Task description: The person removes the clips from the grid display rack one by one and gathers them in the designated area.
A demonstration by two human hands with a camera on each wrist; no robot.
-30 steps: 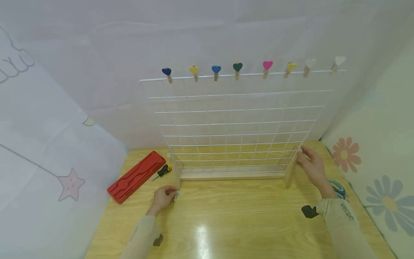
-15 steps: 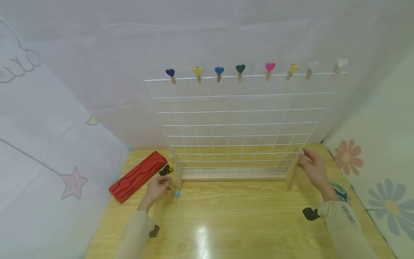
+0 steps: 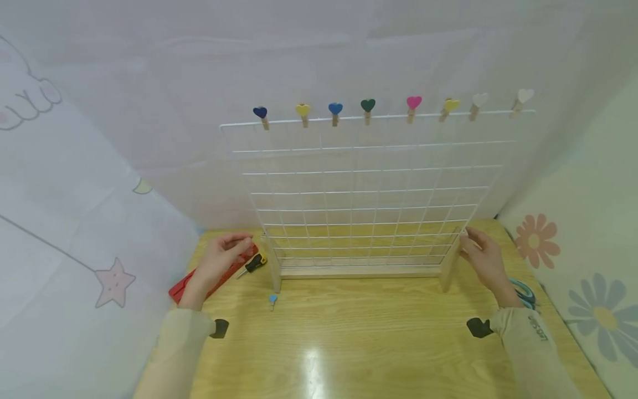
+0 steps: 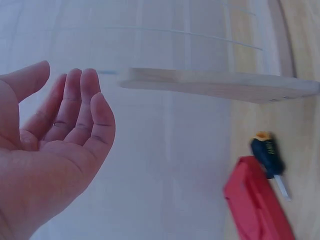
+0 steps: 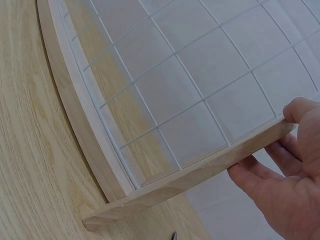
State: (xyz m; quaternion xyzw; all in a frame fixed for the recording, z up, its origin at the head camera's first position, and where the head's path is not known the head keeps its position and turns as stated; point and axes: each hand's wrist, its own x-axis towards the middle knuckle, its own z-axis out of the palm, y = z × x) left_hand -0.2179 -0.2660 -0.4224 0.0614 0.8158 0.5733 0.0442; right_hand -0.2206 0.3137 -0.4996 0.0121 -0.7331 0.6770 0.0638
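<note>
A white wire grid panel (image 3: 364,191) stands upright in a wooden stand (image 3: 359,272). My right hand (image 3: 482,259) grips the top of the stand's right wooden upright (image 5: 200,167), thumb on one side and fingers on the other. My left hand (image 4: 65,130) is raised beside the left wooden upright (image 4: 215,84), fingers gently bent, with nothing in it. In the head view it overlaps the red plastic case (image 3: 230,270). A small clothespin with a light blue heart (image 3: 272,300) lies on the table in front of the left upright.
Several heart clothespins line the grid's top wire, among them a pink one (image 3: 413,103) and a dark green one (image 3: 368,105). A black and yellow screwdriver (image 3: 255,262) lies beside the red case. Teal-handled scissors (image 3: 524,292) lie near the right table edge.
My left hand has let go of the light blue heart clothespin, leaving it on the table, and moved up and away toward the left upright's top. My right hand keeps its grip.
</note>
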